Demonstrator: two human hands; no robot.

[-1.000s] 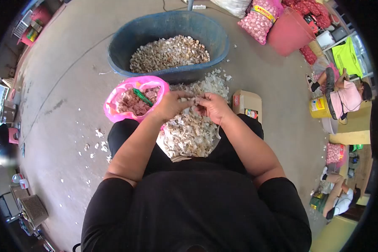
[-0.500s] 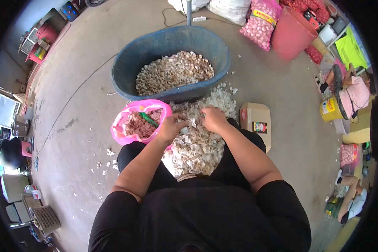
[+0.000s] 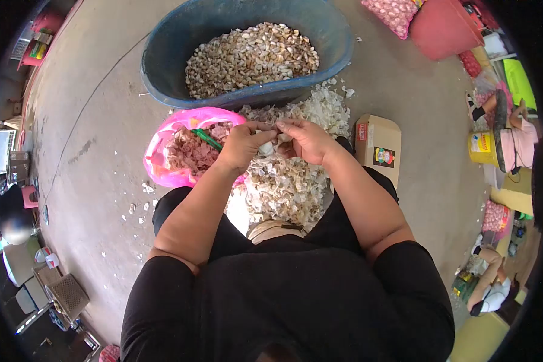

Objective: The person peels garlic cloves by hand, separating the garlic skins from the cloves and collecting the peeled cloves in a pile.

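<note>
My left hand (image 3: 242, 148) is closed round a pale garlic clove (image 3: 266, 148), part of which shows below the fingers. My right hand (image 3: 308, 141) meets it fingertip to fingertip in a pinch; whatever lies in that pinch is too small to make out. Below both hands a heap of papery garlic skins (image 3: 286, 190) covers my lap. Beside my left hand stands an open pink plastic bag (image 3: 157, 154) holding pinkish skins and a green object (image 3: 207, 139). Beyond the hands is a blue tub (image 3: 157, 75) with many garlic cloves (image 3: 253, 57) in it.
A cardboard box (image 3: 380, 136) stands right of my knee. Loose skins (image 3: 332, 111) lie before the tub. At upper right are a red bucket (image 3: 443, 30) and a pink net sack of garlic (image 3: 395, 15). Two people sit along the right, near a yellow bucket (image 3: 482, 148).
The view has tipped down, so the tub sits higher in the picture. My hands, apart over the skins before, have come together with fingertips meeting.
</note>
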